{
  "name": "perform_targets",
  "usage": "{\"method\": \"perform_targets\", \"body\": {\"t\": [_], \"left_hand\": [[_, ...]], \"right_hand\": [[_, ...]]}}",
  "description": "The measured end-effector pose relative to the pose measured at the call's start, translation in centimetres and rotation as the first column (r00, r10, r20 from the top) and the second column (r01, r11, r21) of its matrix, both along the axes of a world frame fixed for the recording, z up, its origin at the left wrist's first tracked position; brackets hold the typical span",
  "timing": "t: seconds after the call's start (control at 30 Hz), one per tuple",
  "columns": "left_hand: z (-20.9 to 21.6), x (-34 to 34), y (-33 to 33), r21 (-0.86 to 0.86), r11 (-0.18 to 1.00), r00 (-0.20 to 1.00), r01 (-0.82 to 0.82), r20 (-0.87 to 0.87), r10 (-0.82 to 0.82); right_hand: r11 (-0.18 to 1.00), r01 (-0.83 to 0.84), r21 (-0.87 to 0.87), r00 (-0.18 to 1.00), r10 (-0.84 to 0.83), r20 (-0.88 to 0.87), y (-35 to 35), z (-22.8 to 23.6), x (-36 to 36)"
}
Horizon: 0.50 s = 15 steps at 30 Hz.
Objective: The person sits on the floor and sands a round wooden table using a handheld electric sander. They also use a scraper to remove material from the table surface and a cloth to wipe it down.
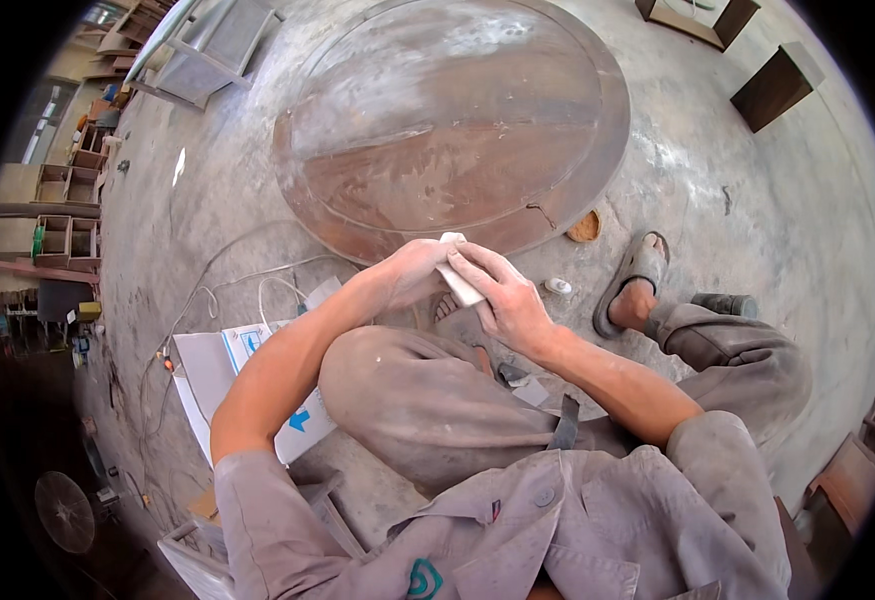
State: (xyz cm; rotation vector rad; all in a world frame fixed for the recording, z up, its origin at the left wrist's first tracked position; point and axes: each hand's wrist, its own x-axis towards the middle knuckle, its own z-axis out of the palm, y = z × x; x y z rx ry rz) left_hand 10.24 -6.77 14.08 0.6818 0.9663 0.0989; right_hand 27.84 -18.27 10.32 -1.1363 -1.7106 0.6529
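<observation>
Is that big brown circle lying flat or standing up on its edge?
Lying flat. The round brown panel has its broad face turned up, and its rim curves out over the floor.

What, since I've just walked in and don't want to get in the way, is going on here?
A person with bent knees is handling a white piece: the right hand grips it and the left hand is against it, its hold partly hidden. At the near side of the hands' work area is a lap; beyond them is a large round brown panel with whitish patches. A small bowl sits by its near right edge.
</observation>
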Motion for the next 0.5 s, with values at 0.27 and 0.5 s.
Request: {"method": "perform_targets", "body": {"t": [0.27, 0.5], "left_hand": [[-6.8, -2.5, 7.0, 0.818, -0.284, 0.826, 0.500, -0.351, 0.441], [-12.5, -4.2, 8.9, 0.789, -0.210, 0.690, 0.578, -0.334, 0.643]], "right_hand": [[0.910, 0.338, 0.239, 0.861, -0.402, 0.311, 4.8, 1.0, 11.1], [0.980, 0.200, 0.016, 0.627, -0.141, 0.766, 1.7, -5.6, 17.5]]}}
